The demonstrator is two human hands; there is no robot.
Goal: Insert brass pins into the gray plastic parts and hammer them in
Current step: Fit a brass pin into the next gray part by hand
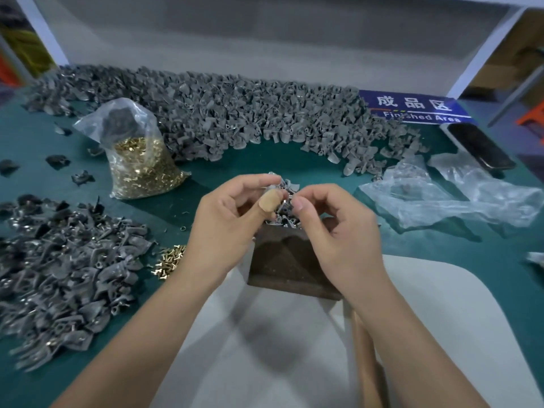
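My left hand [232, 213], with a plaster on the thumb, pinches a small gray plastic part [284, 187] above a dark brown block [290, 266]. My right hand [338, 225] meets it from the right, thumb and forefinger pinched at the part; whether a pin sits between them is too small to tell. A few gray parts [284, 220] lie on the block's far edge. Loose brass pins [169, 260] lie left of the block. A clear bag of brass pins [141, 163] stands further back left.
A long heap of gray parts [235, 119] runs across the back of the green table. Another heap [64, 266] lies at the left. Crumpled clear bags [447, 198], a dark phone [479, 145] and a blue "Finished Area" sign [418, 108] are at the right. A wooden handle [365, 363] lies near my right forearm.
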